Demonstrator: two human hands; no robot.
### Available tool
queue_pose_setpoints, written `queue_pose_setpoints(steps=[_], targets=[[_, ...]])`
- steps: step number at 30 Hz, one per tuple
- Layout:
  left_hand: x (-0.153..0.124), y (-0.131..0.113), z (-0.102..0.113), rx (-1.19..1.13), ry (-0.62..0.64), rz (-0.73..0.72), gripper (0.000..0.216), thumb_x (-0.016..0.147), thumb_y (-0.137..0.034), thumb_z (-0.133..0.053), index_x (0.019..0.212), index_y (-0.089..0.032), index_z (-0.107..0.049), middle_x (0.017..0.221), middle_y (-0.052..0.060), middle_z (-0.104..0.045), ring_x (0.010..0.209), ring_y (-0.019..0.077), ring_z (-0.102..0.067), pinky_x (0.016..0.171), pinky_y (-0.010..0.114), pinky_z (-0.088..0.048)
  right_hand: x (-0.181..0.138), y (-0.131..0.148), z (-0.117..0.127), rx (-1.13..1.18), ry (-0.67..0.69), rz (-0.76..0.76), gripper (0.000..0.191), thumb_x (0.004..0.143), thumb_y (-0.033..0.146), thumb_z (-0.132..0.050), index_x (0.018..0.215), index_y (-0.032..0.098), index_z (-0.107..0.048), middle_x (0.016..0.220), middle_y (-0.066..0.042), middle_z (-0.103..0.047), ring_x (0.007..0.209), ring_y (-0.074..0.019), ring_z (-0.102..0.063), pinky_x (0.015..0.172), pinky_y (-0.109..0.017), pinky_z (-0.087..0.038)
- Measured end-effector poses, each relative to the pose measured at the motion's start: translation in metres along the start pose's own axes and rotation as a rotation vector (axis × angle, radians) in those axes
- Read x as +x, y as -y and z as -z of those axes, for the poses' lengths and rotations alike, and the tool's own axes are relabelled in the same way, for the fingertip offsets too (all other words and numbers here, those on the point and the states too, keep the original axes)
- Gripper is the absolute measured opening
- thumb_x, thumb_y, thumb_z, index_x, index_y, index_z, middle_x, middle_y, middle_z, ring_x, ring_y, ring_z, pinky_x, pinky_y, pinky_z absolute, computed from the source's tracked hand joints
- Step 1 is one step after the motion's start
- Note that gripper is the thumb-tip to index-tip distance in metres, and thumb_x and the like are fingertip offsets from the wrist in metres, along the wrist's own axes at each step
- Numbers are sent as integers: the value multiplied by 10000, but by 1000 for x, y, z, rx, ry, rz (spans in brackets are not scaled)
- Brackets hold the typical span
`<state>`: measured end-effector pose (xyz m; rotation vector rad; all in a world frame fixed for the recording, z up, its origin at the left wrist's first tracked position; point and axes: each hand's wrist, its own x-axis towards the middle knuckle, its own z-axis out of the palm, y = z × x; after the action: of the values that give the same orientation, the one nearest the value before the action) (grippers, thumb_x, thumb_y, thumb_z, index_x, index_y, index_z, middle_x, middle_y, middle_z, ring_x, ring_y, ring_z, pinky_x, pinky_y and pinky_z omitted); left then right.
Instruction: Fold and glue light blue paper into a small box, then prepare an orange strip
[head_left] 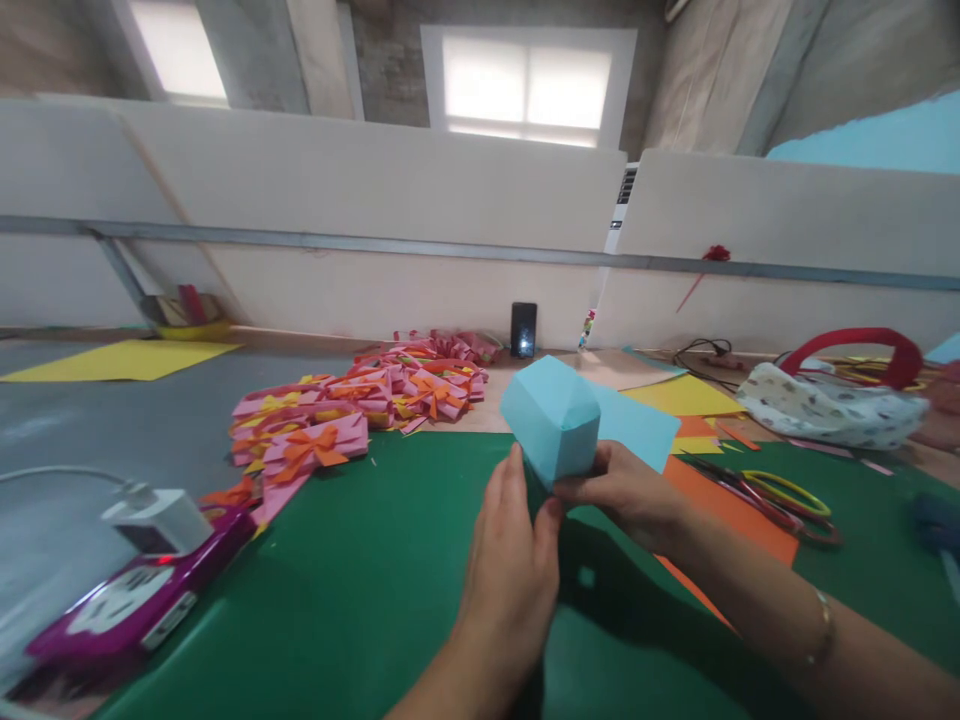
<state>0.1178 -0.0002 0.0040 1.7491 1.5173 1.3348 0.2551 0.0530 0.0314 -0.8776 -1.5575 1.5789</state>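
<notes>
Shaping, seemingly, a light-blue faceted paper box [551, 415], left hand [511, 545] and right hand [637, 492] grasp it above the smooth green mat [360, 580] (even pressure likely needed next).

You have two hands [514, 550] [637, 495], one folded light-blue paper form [553, 412], one smartphone [523, 328] at centre, one white charger [161, 523] lower left, two windows [529, 82] [180, 50] up top; the pink paper pieces [375, 390] overlap beyond counting.

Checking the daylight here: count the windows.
2: the left window and the middle window, both above the white boards, which may hide more.
</notes>
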Motion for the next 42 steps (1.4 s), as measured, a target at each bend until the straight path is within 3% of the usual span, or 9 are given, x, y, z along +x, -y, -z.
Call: queue_pose_setpoints(steps=[5,10,15,25,32,42], targets=[[6,-4,10,-8,-46,49,353,836,-239,-444,1179,-173,-487,1128,107,-509,929,207,-553,822,384,-467,-2,2,4,-101,137,-26,237,643,180,-724,877,152,-703,763,-5,-656,754,-151,-579,744,-293,-454],[7,-3,11,-2,11,32,196,839,-209,-448,997,-186,-563,1012,64,-541,877,188,-552,800,360,-457,-5,5,2,-143,94,74,233,670,254,-732,866,159,-650,785,0,-617,777,-158,-554,729,-292,-449],[7,-1,9,7,11,48,186,831,-212,-468,990,-181,-561,1014,64,-546,838,181,-557,775,356,-459,-5,6,0,-57,-14,101,214,745,358,-673,716,151,-630,685,8,-594,731,-146,-559,725,-288,-451],[6,0,8,-57,5,34,365,819,-262,-510,1177,-193,-495,1128,89,-521,918,207,-553,779,366,-459,-2,-3,2,249,62,16,262,639,202,-753,886,187,-668,846,-18,-673,757,-155,-605,762,-317,-458],[6,-8,9,-105,-2,104,459,744,-144,-563,1190,-159,-456,1109,101,-555,921,219,-574,837,398,-449,-5,5,5,8,80,36,146,591,206,-780,708,155,-708,674,8,-671,642,-127,-590,675,-274,-464],[8,-11,12,-455,114,131,309,709,-102,-558,1009,-172,-539,1002,73,-658,822,195,-662,730,331,-524,-7,13,6,-168,105,31,162,606,215,-771,738,150,-701,708,-1,-662,755,-176,-607,828,-367,-458]])
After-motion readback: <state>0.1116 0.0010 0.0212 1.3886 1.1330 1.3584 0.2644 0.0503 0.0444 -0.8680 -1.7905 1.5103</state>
